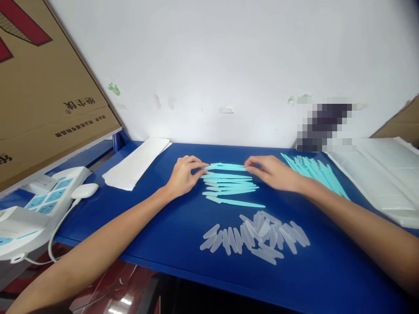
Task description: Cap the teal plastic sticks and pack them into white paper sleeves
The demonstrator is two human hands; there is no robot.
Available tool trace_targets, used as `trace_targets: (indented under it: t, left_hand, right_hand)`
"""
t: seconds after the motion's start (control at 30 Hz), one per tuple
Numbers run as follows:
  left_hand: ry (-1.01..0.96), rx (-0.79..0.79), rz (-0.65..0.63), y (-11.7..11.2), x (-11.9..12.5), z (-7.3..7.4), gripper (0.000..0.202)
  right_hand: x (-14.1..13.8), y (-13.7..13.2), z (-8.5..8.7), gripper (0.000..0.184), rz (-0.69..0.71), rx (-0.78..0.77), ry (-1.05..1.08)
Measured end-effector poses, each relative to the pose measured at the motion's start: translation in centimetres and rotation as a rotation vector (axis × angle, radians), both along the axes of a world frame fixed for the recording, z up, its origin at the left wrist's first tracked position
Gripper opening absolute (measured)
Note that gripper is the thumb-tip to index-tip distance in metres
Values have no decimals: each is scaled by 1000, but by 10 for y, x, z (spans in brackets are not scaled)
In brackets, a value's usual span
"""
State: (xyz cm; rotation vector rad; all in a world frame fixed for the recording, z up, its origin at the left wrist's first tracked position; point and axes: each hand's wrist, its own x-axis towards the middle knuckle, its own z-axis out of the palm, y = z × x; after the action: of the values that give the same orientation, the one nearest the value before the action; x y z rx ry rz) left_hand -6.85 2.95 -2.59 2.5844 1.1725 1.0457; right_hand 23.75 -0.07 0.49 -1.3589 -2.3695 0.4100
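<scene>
Print is carried only by the cardboard box (49,87) leaning at the left. A row of three large dark Chinese characters (79,104) is seen upside down on its face, with a small circled registered-trademark sign (67,111) just beside it. A line of smaller Chinese characters (73,129) is set lower, near the box's edge, too small to be read. A cut-off large character (5,158) is shown at the picture's left edge.

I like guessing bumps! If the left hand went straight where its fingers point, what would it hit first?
Probably the row of flat turquoise plastic sticks; the left hand seems to touch their ends.
</scene>
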Motion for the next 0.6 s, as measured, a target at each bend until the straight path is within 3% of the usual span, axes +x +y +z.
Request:
trace_targets:
  t: [0.13,0.27,0.37,0.47,0.53,0.6]
  left_hand:
    - [117,124,-24,-2,0,1,22]
    - [173,63,-10,4,-1,-2,22]
    - [186,-25,-12,9,-3,-5,24]
    - [108,-32,-22,7,-1,-2,28]
    - [67,7,-91,-3,3,5,28]
    - [113,29,-253,-18,11,14,28]
  right_hand:
    - [-6,-4,4,27,23,-19,9]
    - [1,3,3,34,-62,1,-44]
    - [12,15,-10,38,-117,152,-170]
    - [22,25,-26,40,-125,158,-246]
    - [23,28,-31,35,-131,117,-225]
    - [21,29,-31,27,-158,52,-181]
